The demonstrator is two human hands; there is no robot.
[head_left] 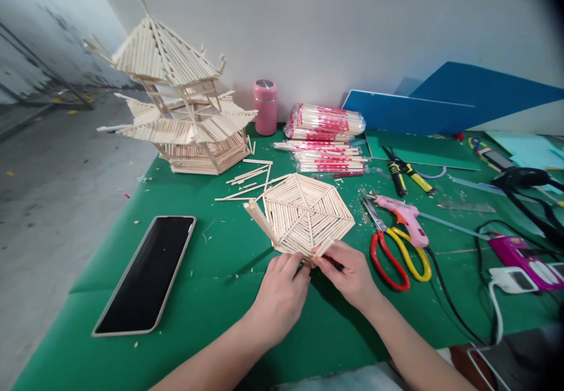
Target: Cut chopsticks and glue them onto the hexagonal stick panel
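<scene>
A flat, many-sided panel of thin wooden sticks (pixel 304 209) lies in front of me, its sticks set in a web-like pattern. A bundle of joined sticks (pixel 262 223) rises at a slant from its left corner. My left hand (pixel 284 288) is closed at the panel's near edge, fingertips pressed against it and partly hidden. Beside it, my right hand (pixel 348 270) pinches a short wooden stick piece (pixel 325 248) at the panel's near corner. The two hands nearly touch. Loose sticks (pixel 249 177) lie just behind the panel, to the left.
A stick-built pagoda model (pixel 185 109) stands back left, beside a pink bottle (pixel 265 108) and packs of sticks (pixel 328 138). A phone (pixel 147 276) lies left. Rightward are scissors (pixel 392 256), a corded pink glue gun (pixel 405 215), pliers (pixel 408 174) and a purple power strip (pixel 524 259).
</scene>
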